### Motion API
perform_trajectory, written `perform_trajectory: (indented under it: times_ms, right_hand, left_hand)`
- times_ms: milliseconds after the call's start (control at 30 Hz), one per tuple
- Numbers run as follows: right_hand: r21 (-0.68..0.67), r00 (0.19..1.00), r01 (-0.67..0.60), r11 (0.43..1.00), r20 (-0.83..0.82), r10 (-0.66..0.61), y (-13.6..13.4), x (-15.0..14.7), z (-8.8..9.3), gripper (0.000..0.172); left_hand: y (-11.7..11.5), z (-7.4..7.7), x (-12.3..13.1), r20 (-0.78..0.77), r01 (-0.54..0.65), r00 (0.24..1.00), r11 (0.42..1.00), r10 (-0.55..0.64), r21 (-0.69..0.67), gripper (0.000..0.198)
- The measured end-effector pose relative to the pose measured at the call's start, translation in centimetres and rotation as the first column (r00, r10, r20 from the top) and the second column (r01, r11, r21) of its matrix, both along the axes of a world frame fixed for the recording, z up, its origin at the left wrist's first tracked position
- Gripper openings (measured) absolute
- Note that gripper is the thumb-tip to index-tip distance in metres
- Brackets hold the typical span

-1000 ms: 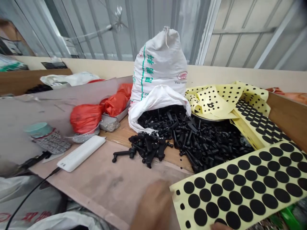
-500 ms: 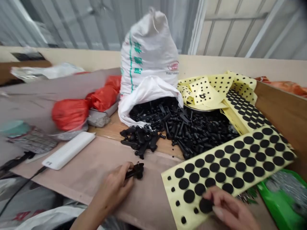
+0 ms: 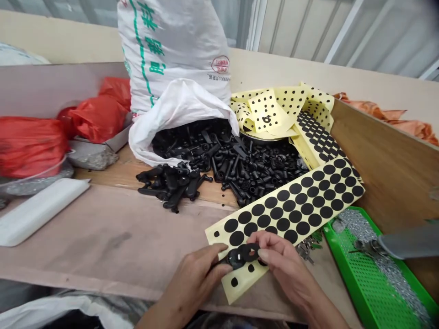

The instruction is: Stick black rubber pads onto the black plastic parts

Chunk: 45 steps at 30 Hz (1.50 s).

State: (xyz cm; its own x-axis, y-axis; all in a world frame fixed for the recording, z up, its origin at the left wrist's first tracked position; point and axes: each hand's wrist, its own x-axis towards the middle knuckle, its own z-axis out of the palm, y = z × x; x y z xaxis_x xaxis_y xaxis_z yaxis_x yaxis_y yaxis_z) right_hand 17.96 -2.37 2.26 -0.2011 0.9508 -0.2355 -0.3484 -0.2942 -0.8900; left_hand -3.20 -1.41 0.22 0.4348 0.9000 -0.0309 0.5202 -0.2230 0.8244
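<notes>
My left hand is closed on a black plastic part, whose round end points to the right. Between the fingertips of my right hand is a black ring-shaped sticker with a hole in its middle. The sticker's left edge meets or overlaps the part's round end; I cannot tell whether they touch. Both hands are over the lower end of a yellow sticker sheet, which carries rows of round black stickers and, at this end, several small black dots. My fingers hide some of the sheet.
Black plastic parts spill from a white woven sack at the back. A green basket with small metal pieces is at right, by a grey tool. Dotted yellow sheets, red bags and a white bar lie around.
My right hand has lifted a round sticker off the sheet and moved left. My left hand has brought the black part over the sheet to meet it. The view has swung right and closer.
</notes>
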Motion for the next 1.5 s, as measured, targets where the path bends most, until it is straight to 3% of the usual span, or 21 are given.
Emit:
perform_trajectory:
  times_ms: [100,233,333,400,500,767,1500]
  right_hand:
    - [-0.011,0.999,-0.020,1.000,-0.032,0.020,0.0,-0.2,-0.4,0.019]
    - [-0.021,0.996,-0.040,0.999,-0.083,0.038,-0.1,-0.3,-0.5,0.020]
    - [-0.015,0.997,-0.030,0.999,-0.067,0.029,-0.1,-0.1,-0.3,0.019]
    - [-0.019,0.997,-0.025,1.000,-0.069,0.024,-0.2,-0.1,-0.2,0.018]
    - [-0.038,0.994,-0.036,0.999,-0.103,0.032,-0.1,-0.3,-0.3,0.018]
    - [-0.051,0.997,0.003,0.999,-0.071,-0.007,0.2,-0.7,-0.8,0.019]
    - [-0.031,0.997,0.073,0.997,0.002,-0.073,0.0,-1.3,-1.0,0.019]
  left_hand:
    - [-0.4,0.7,0.4,-0.035,0.117,0.993,0.992,-0.115,0.050,0.022]
    - [0.0,1.7,1.1,0.008,0.168,0.986,0.983,-0.168,-0.080,0.026]
    - [0.5,1.6,1.5,0.150,0.090,0.987,0.955,-0.048,-0.284,0.025]
    - [0.8,1.2,1.7,0.268,0.067,0.962,0.902,0.055,-0.426,0.028]
    - [0.9,0.8,2.0,0.350,0.064,0.925,0.845,0.150,-0.531,0.034]
    - [0.7,1.1,2.5,0.377,0.022,0.896,0.823,0.236,-0.568,0.047]
    - [0.0,1.2,2.8,0.441,0.040,0.868,0.853,0.229,-0.520,0.044]
